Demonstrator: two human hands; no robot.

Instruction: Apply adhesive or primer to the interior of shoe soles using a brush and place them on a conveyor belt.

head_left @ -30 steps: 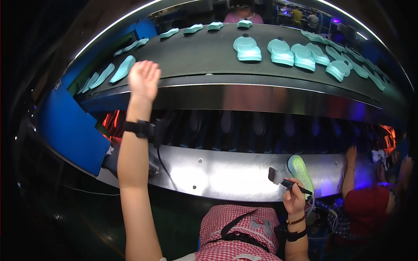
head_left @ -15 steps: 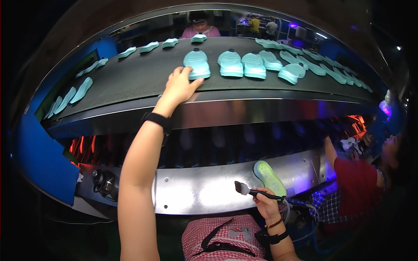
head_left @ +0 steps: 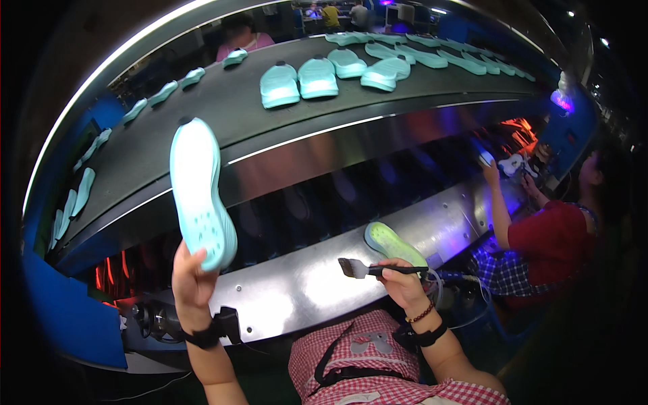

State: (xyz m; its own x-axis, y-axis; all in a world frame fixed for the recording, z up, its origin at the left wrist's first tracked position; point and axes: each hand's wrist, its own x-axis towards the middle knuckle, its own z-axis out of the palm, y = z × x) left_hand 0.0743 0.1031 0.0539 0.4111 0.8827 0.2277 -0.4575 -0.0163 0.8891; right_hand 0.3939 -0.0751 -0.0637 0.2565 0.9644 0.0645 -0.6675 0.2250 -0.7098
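Observation:
My left hand [head_left: 192,280] grips a light turquoise shoe sole [head_left: 197,182] by its heel end. The sole stands tilted upward in front of the upper belt, its pale inner face toward me and a small dark piece at its far tip. Over the metal ledge, my right hand [head_left: 403,287] pinches the black handle of a brush [head_left: 378,270]; its dark bristles point left. Just behind the brush a yellow-green shoe sole [head_left: 395,244] lies on the ledge, partly hidden by the brush handle and my fingers.
Several turquoise soles [head_left: 318,77] lie on the dark upper belt [head_left: 229,101]. Below it runs the shiny metal ledge [head_left: 283,297], with glowing red heaters [head_left: 121,270] at the left. A black bottle-like object [head_left: 156,318] stands at the ledge's left end. A co-worker in red [head_left: 550,236] works at the right.
My left hand has lifted a turquoise sole off the upper belt and brought it nearer, to the left. My right hand still holds the brush. The view has turned somewhat.

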